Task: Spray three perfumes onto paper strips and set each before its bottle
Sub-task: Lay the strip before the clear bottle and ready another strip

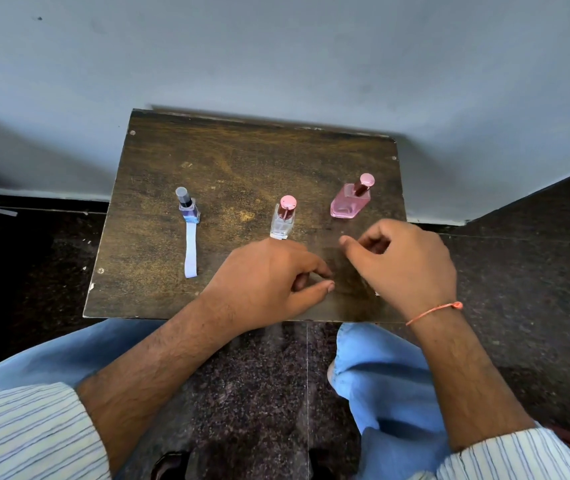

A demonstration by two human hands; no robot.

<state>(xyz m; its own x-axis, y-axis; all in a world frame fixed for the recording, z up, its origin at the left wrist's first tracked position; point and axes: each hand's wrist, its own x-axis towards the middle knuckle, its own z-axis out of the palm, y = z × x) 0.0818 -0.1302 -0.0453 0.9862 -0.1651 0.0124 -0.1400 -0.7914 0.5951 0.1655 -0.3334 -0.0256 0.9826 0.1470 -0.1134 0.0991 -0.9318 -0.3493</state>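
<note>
Item one: small dark brown wooden tabletop (242, 161), worn and scuffed, set against a pale grey wall (276, 46), over dark speckled stone floor (519, 289).

Item two: blue square glass perfume bottle with a grey cylindrical cap (188, 206), at the left, upright. No label or writing readable on it.

Item three: white paper strip (190, 251), lying flat just before the blue bottle, its far end touching the bottle's base.

Item four: clear square glass perfume bottle with a pink round cap (284, 216), in the middle. No brand legible. A sliver of white shows at its near base, just beyond my left knuckles; I cannot tell what it is.

Item five: pink angular glass perfume bottle with a pink round cap (351, 200), at the right. No writing legible.

Item six: my left hand (269, 278), before the clear bottle, fingers loosely curled, thumb and forefinger close together; whether they hold anything I cannot tell.

Item seven: my right hand (401, 261), before the pink bottle, fingers curled inward, contents hidden; orange thread band (434, 311) at the wrist.
</note>
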